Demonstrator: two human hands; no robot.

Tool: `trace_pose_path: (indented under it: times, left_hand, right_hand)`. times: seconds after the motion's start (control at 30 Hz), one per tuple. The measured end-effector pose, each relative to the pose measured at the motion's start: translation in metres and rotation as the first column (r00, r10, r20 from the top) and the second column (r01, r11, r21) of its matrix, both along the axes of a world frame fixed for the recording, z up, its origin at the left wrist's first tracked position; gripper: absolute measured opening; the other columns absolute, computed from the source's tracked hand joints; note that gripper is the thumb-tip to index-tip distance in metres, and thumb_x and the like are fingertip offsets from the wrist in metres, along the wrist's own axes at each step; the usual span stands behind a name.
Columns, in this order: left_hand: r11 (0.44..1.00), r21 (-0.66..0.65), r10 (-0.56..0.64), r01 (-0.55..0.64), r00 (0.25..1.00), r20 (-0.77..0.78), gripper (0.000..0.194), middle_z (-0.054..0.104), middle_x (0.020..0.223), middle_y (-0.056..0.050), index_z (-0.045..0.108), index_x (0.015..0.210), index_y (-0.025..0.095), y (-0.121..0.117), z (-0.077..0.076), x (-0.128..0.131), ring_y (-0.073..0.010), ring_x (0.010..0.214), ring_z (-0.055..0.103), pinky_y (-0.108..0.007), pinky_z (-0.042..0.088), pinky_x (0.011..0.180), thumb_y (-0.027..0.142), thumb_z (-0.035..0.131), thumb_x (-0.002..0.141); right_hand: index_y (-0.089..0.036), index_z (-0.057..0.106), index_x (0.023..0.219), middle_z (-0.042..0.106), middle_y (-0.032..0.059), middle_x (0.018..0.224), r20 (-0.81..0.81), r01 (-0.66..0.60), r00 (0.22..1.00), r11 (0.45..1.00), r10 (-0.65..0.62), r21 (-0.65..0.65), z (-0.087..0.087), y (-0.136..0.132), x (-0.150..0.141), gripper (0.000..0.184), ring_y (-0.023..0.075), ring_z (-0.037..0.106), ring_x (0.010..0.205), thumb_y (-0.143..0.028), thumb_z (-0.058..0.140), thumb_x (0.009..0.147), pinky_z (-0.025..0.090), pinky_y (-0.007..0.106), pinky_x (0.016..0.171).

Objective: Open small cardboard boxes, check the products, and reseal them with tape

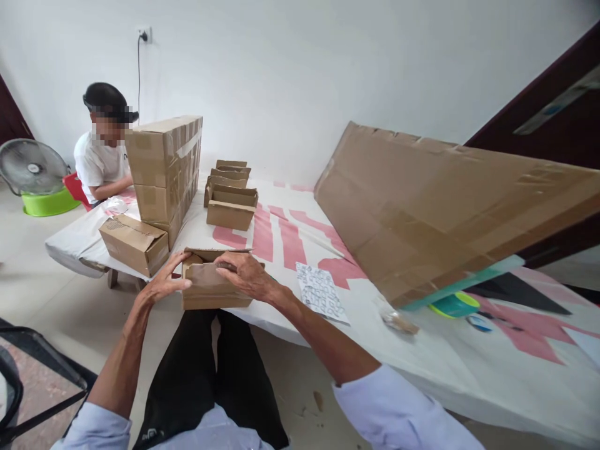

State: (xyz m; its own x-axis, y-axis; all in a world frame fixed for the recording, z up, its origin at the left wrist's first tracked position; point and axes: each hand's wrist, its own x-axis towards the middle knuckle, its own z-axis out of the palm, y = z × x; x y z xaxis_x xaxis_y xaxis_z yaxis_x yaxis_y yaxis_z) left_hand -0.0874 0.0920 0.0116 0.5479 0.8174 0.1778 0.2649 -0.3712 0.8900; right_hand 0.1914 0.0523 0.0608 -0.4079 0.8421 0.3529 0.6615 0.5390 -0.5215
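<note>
A small open cardboard box [213, 294] sits at the table's near edge, just in front of my lap. My left hand [165, 279] grips its left end, fingers over the top corner and thumb against the front wall. Over the box's front rim, my right hand [246, 272] is closed with its fingers curled. Something dark shows under those fingers, too small to name. The box's inside is mostly hidden by its front wall and my right hand.
Several open cardboard boxes [231, 217] stand farther back. Left are a closed carton [126, 244] and a tall taped cardboard stack [152, 159]; a person [96, 165] sits behind. At right, a large cardboard panel [422, 212] leans over the table. A patterned sheet [319, 290] lies nearby.
</note>
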Motion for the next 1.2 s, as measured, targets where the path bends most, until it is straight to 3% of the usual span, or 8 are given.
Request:
trace_pose_path:
  times: [0.13,0.23,0.3,0.43,0.57,0.67,0.9,1.2]
  left_hand:
    - [1.0,0.001,0.025,-0.025,0.999,0.023,0.087,0.04,0.172,-0.01,0.056,0.156,0.025,-0.001,0.005,-0.003,-0.0384,0.163,0.025,-0.052,0.025,0.133,0.079,0.062,0.087]
    - [0.999,0.003,0.053,-0.053,0.999,0.005,0.086,0.041,0.172,-0.009,0.057,0.155,0.026,-0.003,0.005,-0.003,-0.0363,0.163,0.026,-0.05,0.019,0.135,0.08,0.06,0.089]
    - [0.998,-0.004,0.057,-0.057,0.998,0.008,0.088,0.04,0.172,-0.01,0.056,0.156,0.025,-0.004,0.003,-0.002,-0.0374,0.163,0.027,-0.052,0.026,0.133,0.08,0.061,0.087]
    - [0.998,-0.041,0.037,-0.038,0.999,-0.014,0.102,0.031,0.175,-0.011,0.048,0.161,0.028,-0.003,0.0,-0.001,-0.0416,0.161,0.03,-0.051,0.051,0.116,0.073,0.08,0.075]
    - [0.999,-0.024,0.045,-0.047,0.998,-0.049,0.105,0.03,0.176,-0.012,0.045,0.163,0.031,-0.003,0.001,0.0,-0.0426,0.16,0.031,-0.053,0.051,0.114,0.068,0.084,0.072]
    - [0.997,-0.052,0.053,-0.055,0.998,-0.041,0.103,0.027,0.177,-0.013,0.044,0.163,0.029,-0.004,0.001,0.0,-0.0414,0.161,0.029,-0.051,0.051,0.115,0.067,0.082,0.075]
    - [0.997,-0.051,0.064,-0.065,0.998,-0.023,0.099,0.028,0.176,-0.014,0.046,0.162,0.025,-0.005,0.0,0.001,-0.0404,0.161,0.028,-0.048,0.052,0.114,0.071,0.077,0.079]
    - [0.995,-0.03,0.091,-0.091,0.996,-0.01,0.097,0.032,0.174,-0.012,0.046,0.161,0.028,-0.012,0.0,0.008,-0.0404,0.16,0.03,-0.048,0.05,0.115,0.072,0.075,0.08]
  right_hand:
    - [-0.023,0.073,0.107,0.079,0.0048,0.105,0.023,-0.042,0.999,0.996,0.04,0.077,0.005,-0.018,0.004,0.016,0.0211,0.073,0.098,-0.019,0.06,0.099,0.055,0.034,0.091]
    - [-0.023,0.074,0.104,0.077,0.0057,0.101,0.118,-0.076,0.991,0.983,0.057,0.164,0.001,-0.03,0.006,0.017,0.0206,0.072,0.096,-0.019,0.057,0.101,0.055,0.033,0.088]
    - [-0.022,0.074,0.098,0.076,0.007,0.098,0.188,-0.103,0.98,0.971,0.062,0.218,-0.004,-0.037,0.007,0.02,0.0213,0.071,0.094,-0.019,0.055,0.103,0.055,0.034,0.087]
    - [-0.022,0.074,0.098,0.075,0.0086,0.102,0.222,-0.145,0.971,0.956,0.088,0.254,-0.016,-0.045,0.01,0.018,0.024,0.069,0.101,-0.018,0.057,0.103,0.055,0.038,0.091]
    - [-0.022,0.074,0.101,0.073,0.0089,0.107,0.211,-0.169,0.97,0.963,0.124,0.21,-0.016,-0.043,0.011,0.007,0.0253,0.068,0.104,-0.024,0.069,0.098,0.055,0.041,0.095]
    - [-0.023,0.075,0.106,0.073,0.0088,0.113,0.174,-0.193,0.971,0.965,0.163,0.176,-0.007,-0.041,0.003,0.012,0.0251,0.067,0.107,-0.028,0.076,0.095,0.054,0.041,0.098]
    - [-0.022,0.078,0.102,0.073,0.0073,0.105,0.047,-0.2,0.979,0.98,0.201,-0.008,0.011,-0.035,-0.025,0.013,0.0224,0.068,0.104,-0.028,0.067,0.101,0.052,0.036,0.096]
    - [-0.022,0.077,0.094,0.069,0.0029,0.1,-0.045,-0.26,0.965,0.945,0.257,-0.197,0.028,-0.036,-0.028,0.009,0.0184,0.066,0.094,-0.02,0.068,0.094,0.05,0.033,0.089]
